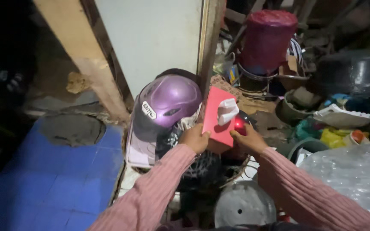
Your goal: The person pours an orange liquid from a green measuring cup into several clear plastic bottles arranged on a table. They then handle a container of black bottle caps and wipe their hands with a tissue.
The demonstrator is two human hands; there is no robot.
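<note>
A red tissue box [216,115] with a white tissue [227,111] sticking out of its top is tilted up against a wooden post. My left hand [195,137] grips its lower left edge. My right hand [247,139] holds its lower right side, next to a small glowing red light [239,125]. Both arms wear pink ribbed sleeves. A purple helmet [168,100] sits just left of the box, on a pile of dark things.
Blue floor tiles [52,179] with a grey patch lie to the left. A white door panel [150,38] stands behind. A round grey metal lid [243,204] lies below my hands. A dark red covered bucket [267,38], pots, bags and clear plastic sheeting [356,175] crowd the right.
</note>
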